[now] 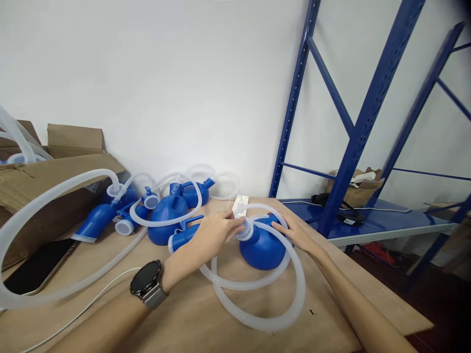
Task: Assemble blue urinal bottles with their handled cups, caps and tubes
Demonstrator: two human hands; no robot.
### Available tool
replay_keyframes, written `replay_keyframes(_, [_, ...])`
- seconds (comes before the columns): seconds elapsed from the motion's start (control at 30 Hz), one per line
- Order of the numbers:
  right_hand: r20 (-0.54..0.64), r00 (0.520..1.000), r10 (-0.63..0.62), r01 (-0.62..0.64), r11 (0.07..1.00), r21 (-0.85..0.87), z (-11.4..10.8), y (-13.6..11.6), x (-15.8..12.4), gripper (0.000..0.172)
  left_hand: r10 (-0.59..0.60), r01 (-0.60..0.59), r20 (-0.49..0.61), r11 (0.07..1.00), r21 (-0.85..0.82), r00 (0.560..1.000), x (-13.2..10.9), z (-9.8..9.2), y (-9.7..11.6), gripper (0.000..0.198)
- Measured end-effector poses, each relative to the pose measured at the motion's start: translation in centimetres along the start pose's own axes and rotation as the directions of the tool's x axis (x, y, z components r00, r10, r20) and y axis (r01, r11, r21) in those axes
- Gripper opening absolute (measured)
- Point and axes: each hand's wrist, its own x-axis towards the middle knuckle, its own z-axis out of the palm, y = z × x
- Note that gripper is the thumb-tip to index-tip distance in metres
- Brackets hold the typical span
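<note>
A blue plastic urinal bottle (263, 250) rests on the wooden table, its neck pointing to the left. My left hand (221, 228) has its thumb and fingers closed on the translucent cap (246, 229) at the bottle's neck. From the other side my right hand (294, 233) grips the bottle's upper part; its fingertips are partly hidden by a hose. That clear ribbed hose (300, 279) loops around the bottle and across the table in front. Just left of my left hand lies another blue bottle part (180, 240) with a pale rim, partly covered by the forearm.
More blue bottles (167, 215) with hoses stand to the left against the white wall. A cardboard box (62, 176) holds further hoses. Before it lie a phone (40, 264) and a white cable (88, 306). A white adapter (241, 203) sits behind the bottle; blue shelving (340, 184) rises at right.
</note>
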Motion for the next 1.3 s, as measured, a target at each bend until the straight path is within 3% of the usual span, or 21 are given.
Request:
replay_keyframes(0.2, [-0.081, 0.997, 0.016, -0.012, 0.999, 0.048, 0.4, 0.8, 0.5, 0.068, -0.068, 0.091, 0.103, 0.967, -0.237, 0.992, 0.5, -1.3, 0.0, 0.042])
replay_keyframes(0.33, [-0.085, 0.994, 0.071, -0.056, 0.985, 0.161, 0.8, 0.5, 0.3, 0.071, -0.167, 0.199, 0.125, 0.927, -0.319, 0.978, 1.5, -1.1, -0.2, 0.06])
replay_keyframes(0.47, [-0.084, 0.992, 0.091, -0.075, 0.983, 0.17, 1.0, 0.3, 0.1, 0.075, -0.167, 0.21, 0.171, 0.938, -0.275, 0.971, 2.1, -0.8, -0.1, 0.064])
replay_keyframes(0.57, [-0.074, 0.99, 0.116, -0.105, 0.984, 0.144, 1.1, 0.9, 0.2, 0.081, -0.171, 0.197, 0.137, 0.958, -0.208, 0.976, 1.8, -0.5, 0.2, 0.064])
replay_keyframes(0.77, [-0.128, 0.98, 0.152, -0.141, 0.986, 0.089, 1.3, 2.3, 0.2, 0.081, -0.174, 0.197, 0.112, 0.951, -0.239, 0.978, 1.4, -0.2, 0.4, 0.061])
replay_keyframes(0.87, [-0.133, 0.983, 0.124, -0.116, 0.991, 0.062, 1.2, 2.1, 0.1, 0.077, -0.126, 0.162, 0.145, 0.949, -0.272, 0.981, 1.8, -0.9, -0.6, 0.063])
replay_keyframes(1.03, [-0.12, 0.987, 0.108, -0.096, 0.99, 0.101, 1.2, 1.6, 0.1, 0.071, 0.053, 0.086, 0.355, 0.927, -0.364, 0.933, 2.3, -2.6, -3.0, 0.072])
replay_keyframes(1.3, [-0.1, 0.99, 0.102, -0.088, 0.987, 0.134, 1.3, 1.4, -0.1, 0.07, 0.248, -0.068, 0.334, 0.881, -0.468, 0.909, 2.5, -2.6, -3.1, 0.071])
